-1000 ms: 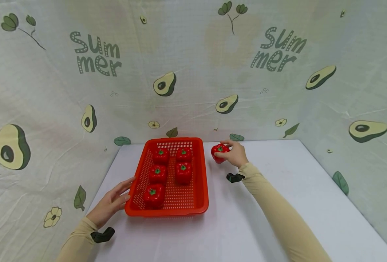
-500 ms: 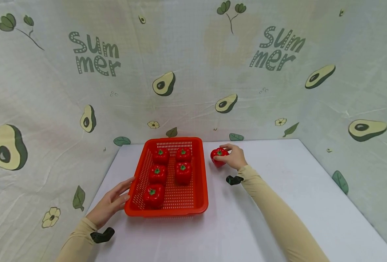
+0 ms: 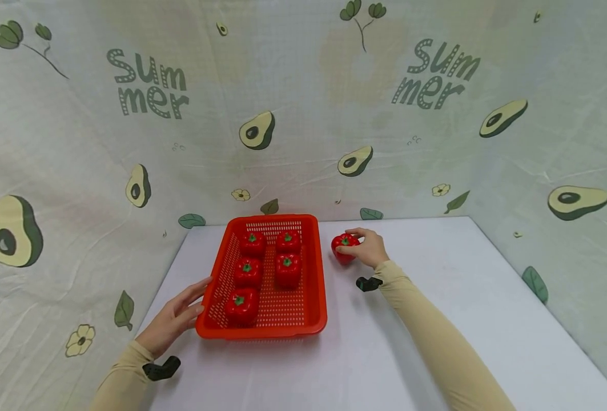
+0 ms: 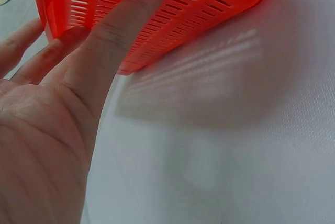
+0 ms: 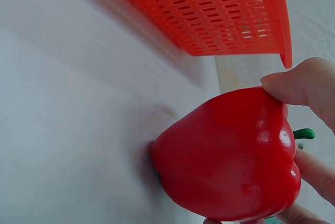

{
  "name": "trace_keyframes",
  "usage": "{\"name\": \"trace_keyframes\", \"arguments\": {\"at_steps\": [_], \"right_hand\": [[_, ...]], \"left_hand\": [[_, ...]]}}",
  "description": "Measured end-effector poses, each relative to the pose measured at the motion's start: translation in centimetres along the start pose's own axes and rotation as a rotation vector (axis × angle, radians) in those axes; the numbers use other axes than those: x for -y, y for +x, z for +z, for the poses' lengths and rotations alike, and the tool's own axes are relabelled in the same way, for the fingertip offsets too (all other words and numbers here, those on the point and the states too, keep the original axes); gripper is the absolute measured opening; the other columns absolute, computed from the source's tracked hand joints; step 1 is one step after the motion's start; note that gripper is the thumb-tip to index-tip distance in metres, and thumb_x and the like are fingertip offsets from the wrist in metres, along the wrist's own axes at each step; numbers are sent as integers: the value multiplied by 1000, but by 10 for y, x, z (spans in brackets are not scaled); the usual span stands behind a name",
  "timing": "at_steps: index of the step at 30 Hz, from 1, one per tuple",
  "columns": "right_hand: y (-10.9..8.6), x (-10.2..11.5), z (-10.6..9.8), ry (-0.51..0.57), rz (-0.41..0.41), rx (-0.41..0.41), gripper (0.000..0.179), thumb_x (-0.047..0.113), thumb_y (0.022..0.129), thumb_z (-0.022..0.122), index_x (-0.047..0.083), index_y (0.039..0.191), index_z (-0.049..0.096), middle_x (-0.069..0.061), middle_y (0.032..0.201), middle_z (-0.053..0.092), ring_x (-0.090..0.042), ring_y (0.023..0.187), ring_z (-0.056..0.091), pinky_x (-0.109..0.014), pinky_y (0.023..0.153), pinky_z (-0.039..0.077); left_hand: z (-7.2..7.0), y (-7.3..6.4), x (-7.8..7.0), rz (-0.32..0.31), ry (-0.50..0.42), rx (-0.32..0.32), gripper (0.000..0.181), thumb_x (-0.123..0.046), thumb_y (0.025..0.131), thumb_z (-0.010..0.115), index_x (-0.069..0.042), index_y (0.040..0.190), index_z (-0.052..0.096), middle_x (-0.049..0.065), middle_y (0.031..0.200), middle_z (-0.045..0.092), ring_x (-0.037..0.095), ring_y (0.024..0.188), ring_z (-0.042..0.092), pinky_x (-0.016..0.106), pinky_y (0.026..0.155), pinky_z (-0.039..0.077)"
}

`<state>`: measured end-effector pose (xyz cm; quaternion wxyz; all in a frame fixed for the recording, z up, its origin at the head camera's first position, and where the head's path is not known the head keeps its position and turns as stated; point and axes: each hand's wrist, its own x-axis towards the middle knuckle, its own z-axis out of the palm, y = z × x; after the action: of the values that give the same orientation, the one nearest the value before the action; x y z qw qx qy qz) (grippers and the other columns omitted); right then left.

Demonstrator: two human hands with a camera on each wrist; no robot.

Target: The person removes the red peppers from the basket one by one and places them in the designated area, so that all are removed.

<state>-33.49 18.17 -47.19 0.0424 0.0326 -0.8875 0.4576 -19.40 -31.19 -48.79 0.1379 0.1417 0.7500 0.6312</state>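
My left hand (image 3: 171, 321) rests against the left wall of a red perforated plastic basket (image 3: 322, 291). In the left wrist view the thumb (image 4: 112, 38) lies nearly straight along the outer wall, with the other fingers spread beside it. To the right of the basket, my right hand (image 3: 371, 249) pinches a glossy red bell pepper (image 5: 225, 153) near its green stem. Its narrow end points down and appears to touch the table. Inside the basket, several red bell peppers (image 3: 242, 307) stand stem up in two columns, the left one longer.
A white table (image 3: 416, 319) carries the basket and the pepper. Cloth walls printed with avocados (image 3: 258, 131) and lettering close off the back and both sides. Dark wrist cameras (image 3: 161, 369) sit on both sleeves.
My right hand has lowered the bell pepper slightly and drawn it a little nearer; over the last half second it barely moves. The left hand and the basket stay put.
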Motion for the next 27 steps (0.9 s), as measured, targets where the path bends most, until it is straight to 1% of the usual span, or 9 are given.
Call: {"name": "trace_keyframes", "arguments": {"at_steps": [6,8,14,16,22,27], "right_hand": [[0,2,0,-30,-27,13,60,36,81,83,10,131,64,-17,122,59,-32,110,52,-43,83,54],[0,1,1,-35,-36,16,60,36,82,82,9,132,63,-17,121,59,-32,110,52,-43,83,54],[0,2,1,-32,-39,18,59,37,82,82,11,132,63,-16,120,59,-31,101,54,-37,76,54],[0,3,1,-32,-39,18,59,37,83,82,11,132,63,-16,120,59,-31,100,54,-36,75,54],[-1,3,1,-44,-44,16,59,37,83,82,11,133,62,-16,121,59,-31,101,54,-36,75,54],[2,6,-3,-88,-69,14,62,38,82,82,10,133,61,-19,122,60,-34,100,57,-39,77,55]], "left_hand": [[-1,-1,1,9,-16,10,58,-11,105,47,-26,158,28,12,161,24,11,129,52,41,92,54],[-1,-1,1,1,-13,6,57,-12,106,47,-26,158,28,11,161,24,10,128,52,41,92,54],[0,-1,1,-7,-15,-2,57,-12,105,47,-27,157,28,11,161,25,12,128,53,41,92,54],[0,0,1,-12,-12,-7,57,-13,105,48,-28,157,29,10,161,25,12,128,53,42,93,53],[0,0,1,-14,-7,-17,57,-15,105,49,-29,157,30,9,161,25,10,129,52,42,93,53],[-1,0,0,2,-23,-3,57,-12,105,48,-26,158,28,11,161,24,11,128,52,42,93,53]]}}
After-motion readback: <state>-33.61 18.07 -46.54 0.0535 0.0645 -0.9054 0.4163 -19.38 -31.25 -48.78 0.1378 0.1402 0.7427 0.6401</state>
